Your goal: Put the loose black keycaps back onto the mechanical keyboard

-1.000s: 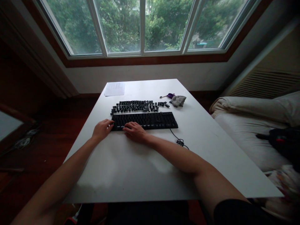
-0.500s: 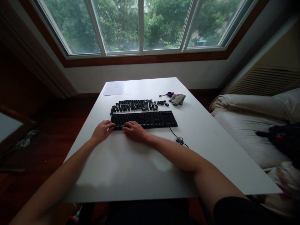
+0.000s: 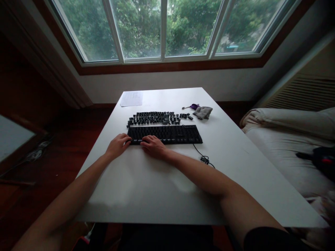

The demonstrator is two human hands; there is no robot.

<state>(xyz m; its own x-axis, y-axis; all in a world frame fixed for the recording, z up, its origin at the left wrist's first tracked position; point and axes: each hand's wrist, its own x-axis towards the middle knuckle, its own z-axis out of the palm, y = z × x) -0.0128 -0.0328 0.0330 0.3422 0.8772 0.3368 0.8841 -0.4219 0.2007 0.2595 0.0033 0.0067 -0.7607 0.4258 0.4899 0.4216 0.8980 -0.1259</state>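
A black keyboard (image 3: 180, 134) lies flat on the white table, its front rows partly covered by my hands. My left hand (image 3: 117, 144) grips its front left corner between thumb and bent fingers. Further right along the front edge, my right hand (image 3: 154, 145) has its fingers curled together onto the bottom row; whether a single key lies under them is too small to tell. Just behind the keyboard, loose black keycaps (image 3: 149, 120) are spread in rough rows. From the front edge a black cable (image 3: 205, 159) runs to a small coil on the table.
A grey cloth (image 3: 203, 112) lies at the back right, beside a purple item (image 3: 194, 106) and a thin brush-like handle. Printed paper (image 3: 131, 98) rests at the table's far left. A pale sofa (image 3: 277, 150) stands to the right, and a window is beyond the table.
My view has turned slightly left, so the whole scene sits further right. Both hands keep their places on the keyboard, with no clear movement of their own.
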